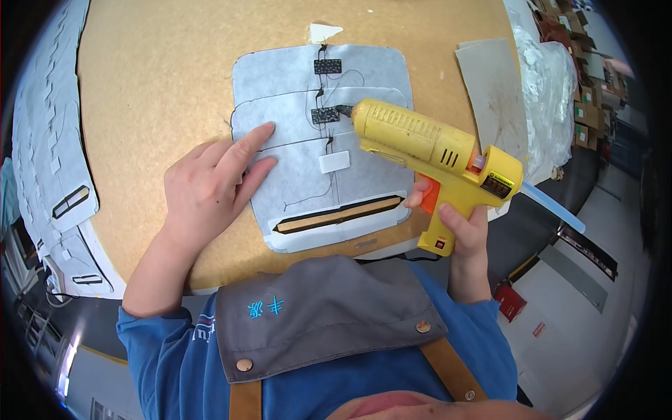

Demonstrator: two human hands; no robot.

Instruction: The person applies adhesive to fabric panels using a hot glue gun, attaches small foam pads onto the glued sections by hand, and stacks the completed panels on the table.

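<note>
My right hand (465, 227) is wrapped around the handle of a yellow hot glue gun (420, 136), a finger at its orange trigger. The dark nozzle meets the right end of a black speckled patch (324, 115) on overlapping grey-white fabric panels (280, 77). A similar black patch (327, 66) lies above, and a white patch (334, 162) sits below. Loose dark threads trail around all three. With index finger and thumb apart, my left hand (210, 182) rests on the panels' left edge. Near the bottom, the front panel has a long dark-edged slot (339, 215).
Brown board (147, 84) covers the table. More overlapped panels (52, 133) hang along its left side. On the right lie a grey sheet (493, 91) and clear plastic wrapping (542, 84), with cardboard boxes (586, 115) beyond. A white scrap (324, 32) lies above the panels.
</note>
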